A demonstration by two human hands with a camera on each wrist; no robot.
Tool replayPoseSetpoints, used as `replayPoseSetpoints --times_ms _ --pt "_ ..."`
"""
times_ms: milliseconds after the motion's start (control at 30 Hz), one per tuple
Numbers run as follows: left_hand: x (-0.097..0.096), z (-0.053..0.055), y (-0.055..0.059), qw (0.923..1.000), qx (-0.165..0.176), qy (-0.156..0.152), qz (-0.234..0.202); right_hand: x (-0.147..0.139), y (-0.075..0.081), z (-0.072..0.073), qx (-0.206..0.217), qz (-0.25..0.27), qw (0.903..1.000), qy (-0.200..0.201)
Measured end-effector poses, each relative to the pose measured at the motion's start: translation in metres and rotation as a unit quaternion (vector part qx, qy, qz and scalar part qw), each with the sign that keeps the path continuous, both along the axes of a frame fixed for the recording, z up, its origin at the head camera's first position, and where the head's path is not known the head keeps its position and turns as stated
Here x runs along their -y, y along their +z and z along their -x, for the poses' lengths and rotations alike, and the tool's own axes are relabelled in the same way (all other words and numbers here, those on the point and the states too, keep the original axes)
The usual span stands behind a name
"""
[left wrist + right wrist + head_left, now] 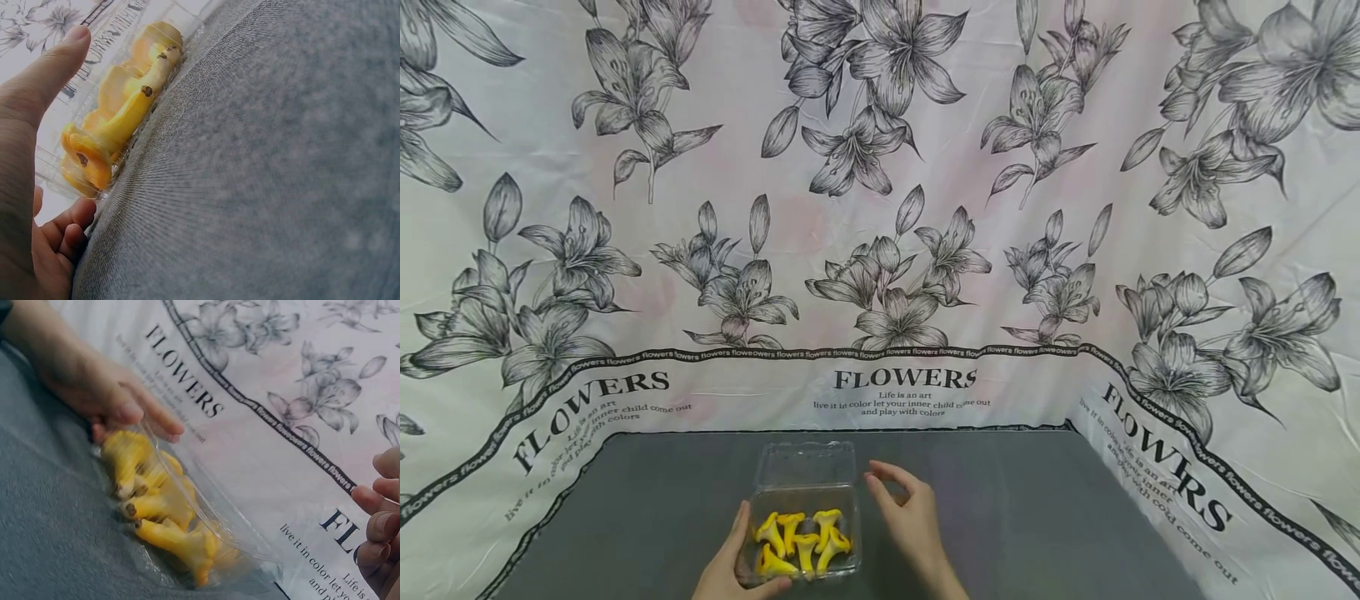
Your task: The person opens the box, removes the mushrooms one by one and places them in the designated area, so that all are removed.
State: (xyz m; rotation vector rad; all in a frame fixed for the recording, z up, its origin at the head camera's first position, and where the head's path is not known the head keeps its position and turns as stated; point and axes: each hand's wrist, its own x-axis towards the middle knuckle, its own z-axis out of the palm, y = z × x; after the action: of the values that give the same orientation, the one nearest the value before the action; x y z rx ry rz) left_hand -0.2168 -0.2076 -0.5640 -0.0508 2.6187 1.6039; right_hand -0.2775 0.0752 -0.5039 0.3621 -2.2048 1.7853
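Observation:
A clear plastic clamshell container (859,533) stands on the grey table with its lid (806,464) tipped back, away from me. Several yellow chanterelle mushrooms (806,550) with pale stems lie inside it. My left hand (730,562) grips the container at its near left corner, fingers along the left wall and thumb at the front edge. In the left wrist view, the mushrooms (128,115) show through the clear wall beside my thumb. To the right of the container, apart from it, my right hand (910,517) hovers with loosely bent fingers and nothing between them.
The grey cloth-covered table (1037,517) extends to both sides of the container. White fabric (895,317) printed with lilies and "FLOWERS" lettering hangs behind and along both sides, meeting the table's back edge.

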Motion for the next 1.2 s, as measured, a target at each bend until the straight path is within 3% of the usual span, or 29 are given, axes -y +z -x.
replayPoseSetpoints --times_ms 233,633,867,1200 --pt "-0.002 0.0 0.001 0.9999 0.013 0.009 0.005 0.0 -0.008 -0.009 0.01 0.0 0.9997 0.021" --pt "-0.003 -0.003 0.001 0.9998 0.013 0.01 0.013 0.02 -0.024 -0.004 -0.015 -0.006 0.9975 0.068" --pt "-0.005 -0.002 0.003 0.9996 -0.007 0.016 0.024 0.029 -0.028 0.005 -0.011 -0.035 0.9964 0.076" --pt "-0.005 -0.003 0.003 0.9998 0.002 0.017 0.012 0.036 -0.037 -0.002 -0.045 -0.107 0.9912 0.063"
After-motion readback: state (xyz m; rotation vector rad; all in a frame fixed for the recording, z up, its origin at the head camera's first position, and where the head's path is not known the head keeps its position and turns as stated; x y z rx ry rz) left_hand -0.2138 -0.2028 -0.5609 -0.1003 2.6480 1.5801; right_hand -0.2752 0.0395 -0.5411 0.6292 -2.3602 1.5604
